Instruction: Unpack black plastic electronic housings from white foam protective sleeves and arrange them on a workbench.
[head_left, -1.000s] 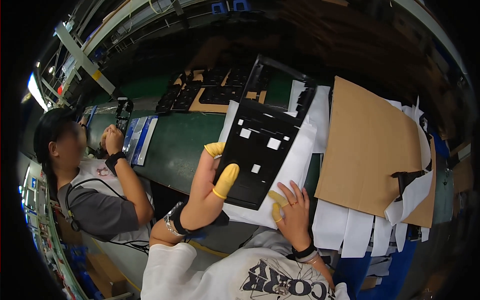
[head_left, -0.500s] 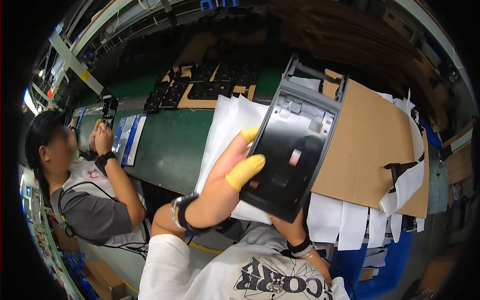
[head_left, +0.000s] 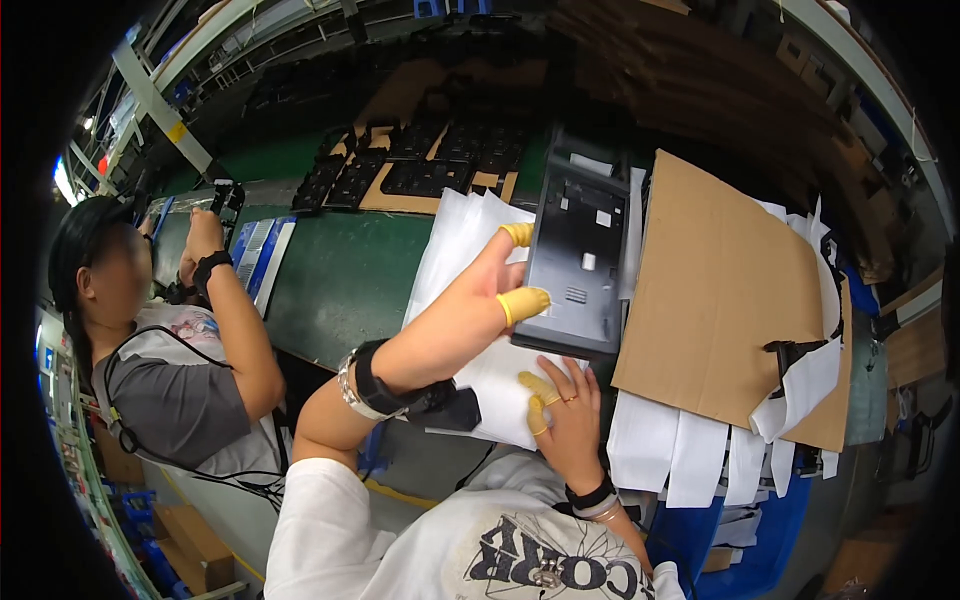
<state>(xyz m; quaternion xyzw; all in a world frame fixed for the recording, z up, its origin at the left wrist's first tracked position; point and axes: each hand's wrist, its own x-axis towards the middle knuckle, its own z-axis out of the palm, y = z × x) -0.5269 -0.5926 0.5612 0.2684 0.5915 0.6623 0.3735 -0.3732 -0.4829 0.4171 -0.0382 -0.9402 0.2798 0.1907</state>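
My left hand (head_left: 495, 285), with yellow finger cots on thumb and finger, grips the left edge of a black plastic housing (head_left: 568, 315). The housing is a long shallow frame with raised side walls and small rectangular cutouts, held tilted above the white sheets. Below its near end, my right hand (head_left: 568, 410) lies over the white packing sheets (head_left: 455, 255) with its fingers stretched out. It also wears yellow finger cots and holds nothing. Whether its fingers press on the sheet, I cannot tell.
Right of the housing, a cardboard sheet (head_left: 725, 300) lies over white wrapped parts. Black plastic parts (head_left: 425, 175) rest on cardboard at the back of the green table (head_left: 325, 290). A blue bin (head_left: 775, 545) stands below the right edge. A co-worker (head_left: 180, 370) handles a black part at left.
The housing has turned in my left hand and moved back, showing a different face. My right hand has come out from beneath it, up over the white sheets.
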